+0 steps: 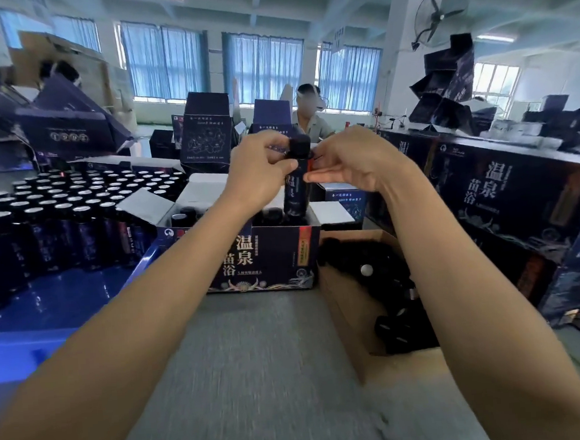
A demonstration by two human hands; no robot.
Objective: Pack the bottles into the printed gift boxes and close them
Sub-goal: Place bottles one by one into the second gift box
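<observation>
Nearest me the grey bench (pixel 258 376) is bare, my 2 forearms running out over it. Just beyond sits the open printed gift box (pixel 267 252), flaps up, with dark caps already showing inside. To its right a cardboard carton (pixel 343 319) holds loose black caps.

Above the box both hands meet on 1 bottle (pixel 296 185). My left hand (pixel 261 173) is wrapped round its upper body; my right hand (pixel 349 160) pinches near the black cap with the fingers half spread. The bottle stands upright, long axis vertical, its base at the box's rim over the right-hand part of the opening. I judge the coming move is straight down, the left hand carrying it.

Further left, rows of uncapped bottles (pixel 58 208) wait.
</observation>
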